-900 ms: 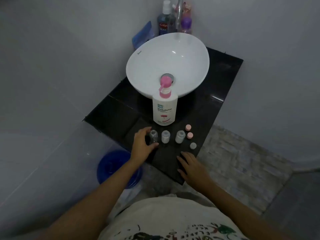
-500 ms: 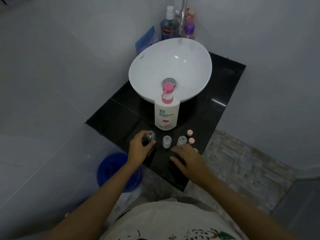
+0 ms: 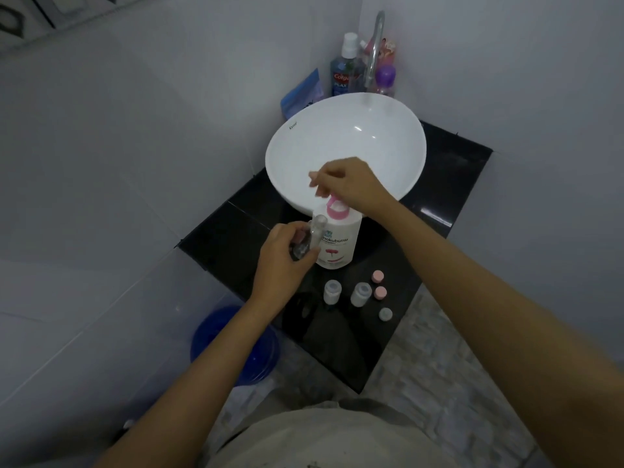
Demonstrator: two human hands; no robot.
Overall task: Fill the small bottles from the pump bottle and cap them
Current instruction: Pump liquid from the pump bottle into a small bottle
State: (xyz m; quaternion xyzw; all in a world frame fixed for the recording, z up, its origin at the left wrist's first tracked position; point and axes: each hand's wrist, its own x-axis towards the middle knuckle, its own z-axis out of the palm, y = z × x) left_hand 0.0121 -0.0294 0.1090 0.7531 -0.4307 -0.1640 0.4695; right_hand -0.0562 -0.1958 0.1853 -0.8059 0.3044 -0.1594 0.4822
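Observation:
A white pump bottle [image 3: 339,243] with a pink pump head [image 3: 334,207] stands on the black counter [image 3: 449,184] in front of the basin. My right hand [image 3: 347,185] rests on top of the pump head, fingers curled over it. My left hand [image 3: 282,261] holds a small clear bottle [image 3: 312,236] tilted up against the pump bottle's left side, its mouth near the spout. Two small uncapped bottles [image 3: 332,292] [image 3: 360,293] stand on the counter. Beside them lie two pink caps [image 3: 378,276] [image 3: 380,292] and one grey cap [image 3: 385,314].
A white bowl basin [image 3: 388,136] fills the back of the counter, with a tap [image 3: 376,45] and several toiletry bottles [image 3: 342,74] behind it in the corner. A blue bucket [image 3: 233,346] sits on the floor under the counter's left edge. Walls close in on both sides.
My left hand lifted the clear small bottle off the counter up to the pump bottle. My right hand left the counter edge and moved onto the pump head.

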